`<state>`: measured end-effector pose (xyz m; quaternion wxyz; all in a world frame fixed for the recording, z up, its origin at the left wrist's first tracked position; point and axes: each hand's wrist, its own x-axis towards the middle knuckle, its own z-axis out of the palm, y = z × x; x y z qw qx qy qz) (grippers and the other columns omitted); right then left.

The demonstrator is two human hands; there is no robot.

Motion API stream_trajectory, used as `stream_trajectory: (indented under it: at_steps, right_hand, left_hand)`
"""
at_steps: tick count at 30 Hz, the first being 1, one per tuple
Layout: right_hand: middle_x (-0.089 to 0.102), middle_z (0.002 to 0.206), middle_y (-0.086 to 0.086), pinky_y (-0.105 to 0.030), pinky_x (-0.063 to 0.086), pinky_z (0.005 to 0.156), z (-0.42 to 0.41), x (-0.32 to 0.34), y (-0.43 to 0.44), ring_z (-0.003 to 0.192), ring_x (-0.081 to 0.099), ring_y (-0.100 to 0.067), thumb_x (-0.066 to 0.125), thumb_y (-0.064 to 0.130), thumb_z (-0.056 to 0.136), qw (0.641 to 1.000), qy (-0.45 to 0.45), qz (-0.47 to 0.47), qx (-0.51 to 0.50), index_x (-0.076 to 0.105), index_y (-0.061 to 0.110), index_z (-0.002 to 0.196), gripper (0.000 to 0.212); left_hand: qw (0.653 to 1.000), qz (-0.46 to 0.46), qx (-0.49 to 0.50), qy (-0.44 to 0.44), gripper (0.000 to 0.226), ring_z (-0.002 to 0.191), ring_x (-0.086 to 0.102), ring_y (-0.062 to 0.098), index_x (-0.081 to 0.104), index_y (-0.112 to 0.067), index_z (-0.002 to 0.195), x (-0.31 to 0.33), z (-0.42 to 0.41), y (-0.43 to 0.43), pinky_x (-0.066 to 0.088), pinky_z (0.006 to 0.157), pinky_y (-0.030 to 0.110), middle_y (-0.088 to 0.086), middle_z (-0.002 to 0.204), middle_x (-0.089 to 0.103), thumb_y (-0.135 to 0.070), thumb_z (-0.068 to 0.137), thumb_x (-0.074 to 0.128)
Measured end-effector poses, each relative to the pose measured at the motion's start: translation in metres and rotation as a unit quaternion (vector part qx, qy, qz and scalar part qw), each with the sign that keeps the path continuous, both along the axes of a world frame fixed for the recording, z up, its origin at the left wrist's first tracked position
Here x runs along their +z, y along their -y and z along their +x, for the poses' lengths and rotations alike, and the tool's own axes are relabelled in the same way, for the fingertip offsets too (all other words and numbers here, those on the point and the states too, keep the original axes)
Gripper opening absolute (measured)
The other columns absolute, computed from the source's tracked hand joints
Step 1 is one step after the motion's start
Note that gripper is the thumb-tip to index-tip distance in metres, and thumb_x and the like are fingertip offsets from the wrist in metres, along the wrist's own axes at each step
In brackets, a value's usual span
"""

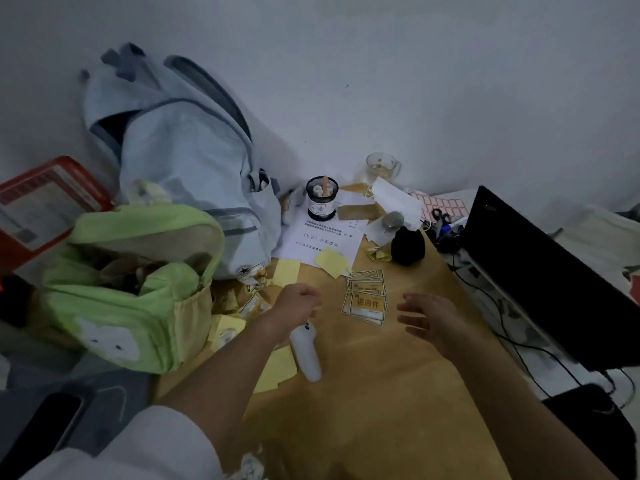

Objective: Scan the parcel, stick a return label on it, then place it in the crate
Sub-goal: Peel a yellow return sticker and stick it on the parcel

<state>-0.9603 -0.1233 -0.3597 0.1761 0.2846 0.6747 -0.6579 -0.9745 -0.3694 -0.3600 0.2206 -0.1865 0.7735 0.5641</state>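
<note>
- Return labels (pixel 364 299): a fanned stack of yellow-and-white stickers lying flat on the brown paper-covered table (pixel 398 393), between the two hands and a little farther from the person. The top sticker's long axis runs roughly 9-to-3 o'clock.
- Parcel: none can be told apart with certainty in this view, and no crate is identifiable either; a red-rimmed container (pixel 45 202) sits at the far 9 o'clock edge.
- White handheld scanner (pixel 306 355): an elongated wand lying on the table, long axis about 11-to-5 o'clock, its upper end just under the left hand.
- Left hand (pixel 299 303): fingers curled inward into a loose fist, directly above the scanner's upper end; whether they actually grip it cannot be told.
- Right hand (pixel 427 317): fingers spread, holding nothing, palm down above the table.
- Governing relation: the labels lie at about 10 o'clock from the right hand and 3 o'clock from the left; the two look about equally near, but the empty right hand seems the likelier to take one.
- Surroundings: green bag (pixel 135 289) at 9 o'clock, pale blue backpack (pixel 180 150) at 11, black jar (pixel 321 199) and glass mug (pixel 381 166) at 12, laptop (pixel 540 271) at 3.
</note>
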Motion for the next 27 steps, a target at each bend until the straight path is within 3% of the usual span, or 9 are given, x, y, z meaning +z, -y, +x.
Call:
stream_trajectory:
  at_steps: [3,8,11,14,17,19,25,27]
  right_hand:
    - [0.068,0.1,-0.01,-0.036,0.051,0.073,-0.017,-0.031,-0.005,0.087,0.066,-0.026,0.055,0.017,0.093,0.999,0.034,0.005,-0.002,0.062,0.009,0.107,0.018]
    - [0.067,0.092,-0.006,-0.034,0.048,0.07,-0.043,-0.072,-0.006,0.081,0.064,-0.024,0.056,0.012,0.091,0.997,0.065,0.025,-0.033,0.065,0.009,0.107,0.019]
    - [0.067,0.094,-0.008,-0.032,0.047,0.066,-0.056,-0.089,-0.002,0.078,0.061,-0.02,0.058,0.008,0.088,0.996,0.053,0.067,-0.011,0.066,0.009,0.111,0.024]
    - [0.07,0.095,-0.011,-0.04,0.056,0.081,-0.069,-0.105,0.003,0.087,0.066,-0.025,0.064,-0.004,0.078,0.993,0.032,0.11,0.01,0.069,0.001,0.11,0.033]
    - [0.074,0.098,-0.011,-0.047,0.056,0.086,-0.078,-0.116,0.009,0.09,0.069,-0.027,0.072,0.001,0.072,0.985,0.028,0.17,0.018,0.072,0.006,0.11,0.039]
    - [0.074,0.099,-0.01,-0.044,0.056,0.085,-0.082,-0.119,0.013,0.09,0.069,-0.026,0.076,0.008,0.07,0.978,0.023,0.208,0.026,0.072,0.011,0.109,0.039]
    - [0.072,0.092,-0.004,-0.027,0.048,0.072,-0.08,-0.117,0.016,0.084,0.065,-0.02,0.074,0.014,0.075,0.958,0.008,0.283,0.036,0.073,0.018,0.103,0.028]
    - [0.07,0.085,-0.001,-0.027,0.046,0.07,-0.079,-0.116,0.014,0.082,0.065,-0.019,0.072,0.016,0.079,0.956,-0.002,0.293,0.021,0.074,0.016,0.094,0.015]
  left_hand:
    - [0.999,0.006,-0.025,0.026,0.017,0.081,0.06,0.017,0.062,-0.008,0.106,-0.029,-0.015,-0.018,0.045,0.059,0.02,0.01,0.117,0.06,-0.013,0.091,0.055]
    - [0.994,0.001,-0.076,0.079,0.02,0.093,0.056,0.021,0.065,-0.007,0.108,-0.067,-0.035,-0.044,0.05,0.085,0.035,0.004,0.099,0.059,-0.011,0.09,0.055]
    - [0.99,-0.032,-0.109,0.082,0.023,0.097,0.054,0.022,0.063,-0.009,0.109,-0.077,-0.044,-0.055,0.042,0.076,0.027,0.006,0.103,0.056,-0.013,0.089,0.052]
    - [0.99,-0.058,-0.117,0.06,0.012,0.086,0.047,0.02,0.053,-0.019,0.082,-0.085,-0.052,-0.072,0.035,0.071,0.026,0.006,0.094,0.05,-0.009,0.087,0.05]
    - [0.987,-0.069,-0.143,0.014,0.026,0.089,0.054,0.012,0.064,-0.017,0.109,-0.087,-0.055,-0.088,0.041,0.065,0.017,-0.001,0.101,0.061,-0.011,0.085,0.055]
    - [0.981,-0.083,-0.176,-0.013,0.03,0.092,0.058,0.01,0.065,-0.018,0.114,-0.086,-0.053,-0.091,0.045,0.072,0.019,-0.002,0.107,0.066,-0.02,0.084,0.061]
    - [0.955,-0.148,-0.258,0.01,0.045,0.12,0.054,0.024,0.045,-0.01,0.135,-0.08,-0.05,-0.086,0.043,0.097,0.03,0.01,0.135,0.055,-0.018,0.091,0.052]
    - [0.95,-0.147,-0.274,0.023,0.049,0.12,0.054,0.025,0.041,-0.011,0.137,-0.08,-0.049,-0.084,0.044,0.096,0.03,0.011,0.135,0.054,-0.015,0.09,0.053]
